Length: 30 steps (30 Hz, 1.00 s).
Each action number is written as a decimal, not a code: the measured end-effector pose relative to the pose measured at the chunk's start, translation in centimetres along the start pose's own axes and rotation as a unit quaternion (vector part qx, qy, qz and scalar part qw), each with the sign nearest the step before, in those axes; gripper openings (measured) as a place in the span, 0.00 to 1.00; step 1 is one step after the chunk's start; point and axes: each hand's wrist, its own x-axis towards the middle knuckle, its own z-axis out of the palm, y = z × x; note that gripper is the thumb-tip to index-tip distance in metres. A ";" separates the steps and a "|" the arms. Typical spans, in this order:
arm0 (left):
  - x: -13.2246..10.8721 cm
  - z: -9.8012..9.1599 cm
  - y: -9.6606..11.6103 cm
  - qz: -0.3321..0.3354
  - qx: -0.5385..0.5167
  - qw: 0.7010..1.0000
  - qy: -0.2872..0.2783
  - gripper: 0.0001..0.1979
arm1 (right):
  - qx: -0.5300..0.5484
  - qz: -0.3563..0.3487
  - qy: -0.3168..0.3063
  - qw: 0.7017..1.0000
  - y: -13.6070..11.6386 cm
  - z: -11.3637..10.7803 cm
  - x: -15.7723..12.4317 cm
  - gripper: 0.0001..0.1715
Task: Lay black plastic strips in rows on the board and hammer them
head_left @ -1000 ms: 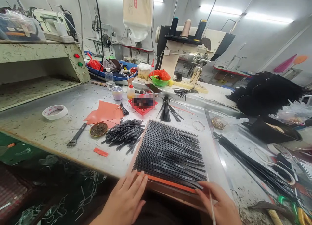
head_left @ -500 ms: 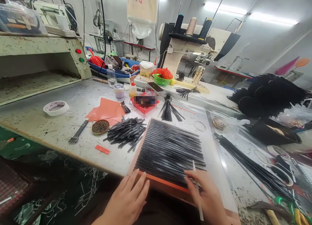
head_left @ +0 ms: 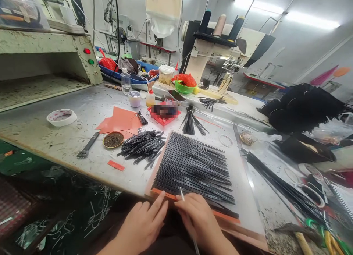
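Note:
Rows of narrow black strips lie side by side on a flat board. An orange strip runs along the near edge of the rows. My left hand rests at the board's near left corner, fingers stretched out and index fingertip on the orange edge. Just right of it, my right hand is closed around a thin whitish stick, whose upper tip points at the nearest black strips. The stick's middle is partly hidden by the fingers.
Left of the board are a heap of short black strips, a round dish, a punch-like tool and a tape roll. To the right lie long black strips and a hammer. Behind stands a sewing machine.
My right hand has moved left along the board's near edge with the stick, ending close beside my left hand. My left hand stays at nearly the same place. The view has shifted slightly.

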 end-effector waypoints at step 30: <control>-0.3 -0.5 0.2 -0.039 -0.017 0.999 -0.029 0.18 | -0.020 -0.012 -0.002 1.000 -0.2 0.0 -0.3 0.11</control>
